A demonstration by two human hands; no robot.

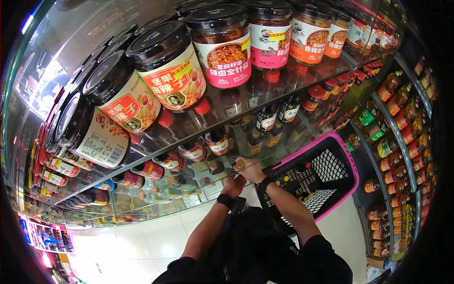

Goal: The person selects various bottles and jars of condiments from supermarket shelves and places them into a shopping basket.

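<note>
Both hands are close together at the edge of the lower glass shelves. My right hand is closed around a small bottle, of which the round brownish cap shows. Just left of it is my left hand, its fingers bent near the bottle; what they hold, if anything, is hidden. Dark bands circle both wrists. To the right of my right hand stands a black basket with a pink rim, holding a few small bottles.
Large black-lidded jars line the upper glass shelf. Rows of bottles and jars stand on shelves below. Oil bottles fill racks at the right. Pale floor tiles lie below the shelves.
</note>
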